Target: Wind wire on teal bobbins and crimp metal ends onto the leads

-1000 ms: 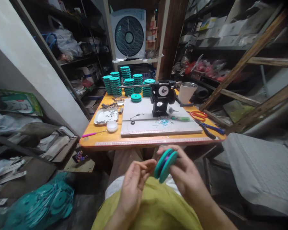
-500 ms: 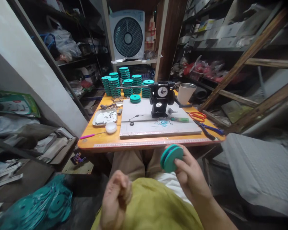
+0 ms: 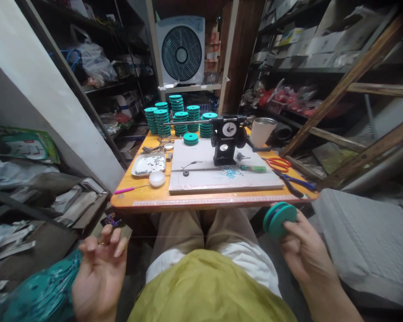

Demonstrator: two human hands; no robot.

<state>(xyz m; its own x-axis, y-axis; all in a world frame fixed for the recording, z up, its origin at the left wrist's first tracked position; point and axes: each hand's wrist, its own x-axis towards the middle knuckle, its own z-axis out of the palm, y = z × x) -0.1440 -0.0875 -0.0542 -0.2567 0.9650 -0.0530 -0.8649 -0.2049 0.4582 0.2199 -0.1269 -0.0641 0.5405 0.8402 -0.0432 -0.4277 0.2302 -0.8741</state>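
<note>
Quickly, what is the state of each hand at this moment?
Left hand: loosely curled; whether it grips the faint, thin thread cannot be told.
Right hand: closed, holding a round, teal, two-disc spool.

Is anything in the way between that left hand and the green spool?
Nothing visible blocks the left hand from the green spool in the right hand; only a faint thin line crosses the gap.

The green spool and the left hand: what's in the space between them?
In the head view, a faint, thin thread runs from the left hand toward the green spool, crossing in front of the person's trousers.
</note>
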